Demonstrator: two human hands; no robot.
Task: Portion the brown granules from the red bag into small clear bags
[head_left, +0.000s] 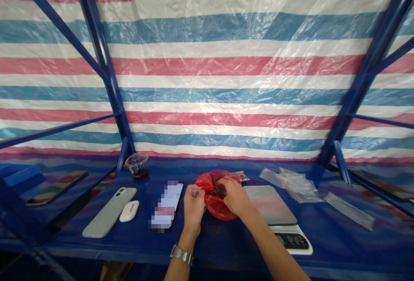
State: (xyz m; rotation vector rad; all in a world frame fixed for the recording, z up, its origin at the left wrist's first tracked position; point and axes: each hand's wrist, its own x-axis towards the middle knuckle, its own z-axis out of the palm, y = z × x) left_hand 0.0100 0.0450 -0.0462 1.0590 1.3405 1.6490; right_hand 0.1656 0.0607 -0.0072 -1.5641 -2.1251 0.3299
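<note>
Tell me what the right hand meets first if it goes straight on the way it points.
The right hand sits at the mouth of the red plastic bag. Straight on, its fingers would most likely meet the dark lumps inside the bag first, though depth is hard to judge from this view.

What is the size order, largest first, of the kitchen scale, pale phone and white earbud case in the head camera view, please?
Largest to smallest: the digital kitchen scale, the pale phone, the white earbud case. The scale's lead over the phone is slightly unsure, being nearer the camera.
</note>
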